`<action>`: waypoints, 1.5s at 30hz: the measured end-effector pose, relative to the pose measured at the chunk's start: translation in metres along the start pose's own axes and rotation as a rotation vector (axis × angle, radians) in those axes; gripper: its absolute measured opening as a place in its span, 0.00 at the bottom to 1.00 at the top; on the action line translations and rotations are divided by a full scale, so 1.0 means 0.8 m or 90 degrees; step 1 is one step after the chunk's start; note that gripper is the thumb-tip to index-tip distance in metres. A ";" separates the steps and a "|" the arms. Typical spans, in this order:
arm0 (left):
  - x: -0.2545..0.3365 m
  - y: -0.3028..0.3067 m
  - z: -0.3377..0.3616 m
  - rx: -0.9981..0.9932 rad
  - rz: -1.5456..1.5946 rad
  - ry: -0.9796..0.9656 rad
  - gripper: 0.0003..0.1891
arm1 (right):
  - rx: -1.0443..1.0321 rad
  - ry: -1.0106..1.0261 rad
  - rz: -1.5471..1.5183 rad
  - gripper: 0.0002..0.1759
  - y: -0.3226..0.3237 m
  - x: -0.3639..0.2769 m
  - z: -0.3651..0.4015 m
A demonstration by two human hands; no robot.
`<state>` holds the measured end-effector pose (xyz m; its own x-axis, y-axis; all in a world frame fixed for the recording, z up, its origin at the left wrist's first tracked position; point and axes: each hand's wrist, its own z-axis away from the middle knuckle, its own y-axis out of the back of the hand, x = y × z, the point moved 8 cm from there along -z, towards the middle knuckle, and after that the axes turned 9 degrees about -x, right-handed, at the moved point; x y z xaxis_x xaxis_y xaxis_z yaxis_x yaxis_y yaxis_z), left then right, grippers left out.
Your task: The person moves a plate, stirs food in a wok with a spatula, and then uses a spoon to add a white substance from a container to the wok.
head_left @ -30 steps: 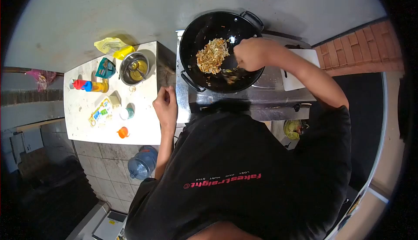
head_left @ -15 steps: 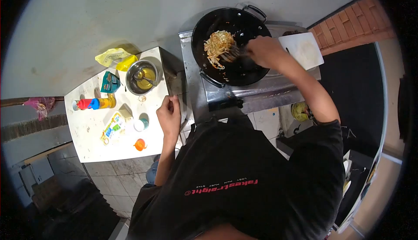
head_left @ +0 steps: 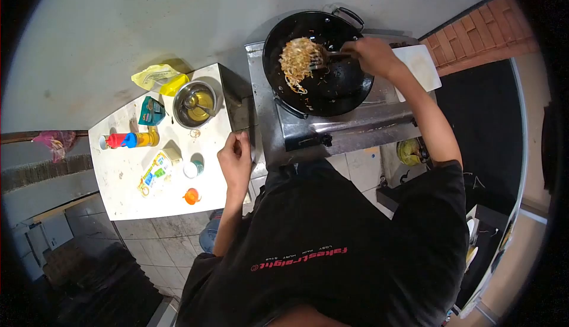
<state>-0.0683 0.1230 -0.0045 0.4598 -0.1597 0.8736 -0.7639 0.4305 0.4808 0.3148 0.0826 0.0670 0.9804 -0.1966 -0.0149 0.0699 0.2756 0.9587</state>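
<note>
While the right grip point(head_left: 374, 57) is closed around its handle, the slotted turner point(head_left: 318, 59) extends left, head touching shredded food point(head_left: 296, 65) in the black wok point(head_left: 349, 93). Wok sits under and left of that grip, on the stove point(head_left: 355, 126). Left grip point(head_left: 236, 160) half-curled by the surface point(head_left: 124, 190) edge, can't tell if holding anything. Up-left of it, steel bowl point(head_left: 179, 104) with yellow liquid point(head_left: 206, 99) and ladle point(head_left: 207, 110). Farther left, teal pouch point(head_left: 152, 110), blue-capped bottle point(head_left: 145, 139); nearer, white-lidded jar point(head_left: 192, 168). Right of the right grip, white board point(head_left: 422, 72), partly blocked by the forearm point(head_left: 424, 104).
</note>
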 end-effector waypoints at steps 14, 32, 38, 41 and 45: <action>0.042 -0.057 0.011 0.159 -0.034 0.039 0.16 | 0.151 0.223 0.161 0.14 0.076 0.022 -0.058; 0.023 -0.153 -0.008 0.039 0.005 0.179 0.25 | 0.125 0.546 0.081 0.23 0.057 -0.027 -0.080; 0.026 -0.163 -0.012 0.042 0.003 0.173 0.20 | 0.119 0.472 0.124 0.23 0.032 -0.023 -0.099; 0.042 -0.159 -0.012 0.071 -0.049 0.146 0.19 | 0.076 0.435 0.144 0.20 0.059 -0.014 -0.074; 0.053 -0.156 -0.018 0.090 -0.043 0.115 0.17 | 0.239 0.300 0.223 0.21 0.103 0.003 -0.057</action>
<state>0.0533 0.0749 -0.0285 0.5757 -0.0167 0.8175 -0.7789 0.2931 0.5544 0.3309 0.1475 0.1331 0.9147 0.2975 0.2735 -0.2507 -0.1130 0.9615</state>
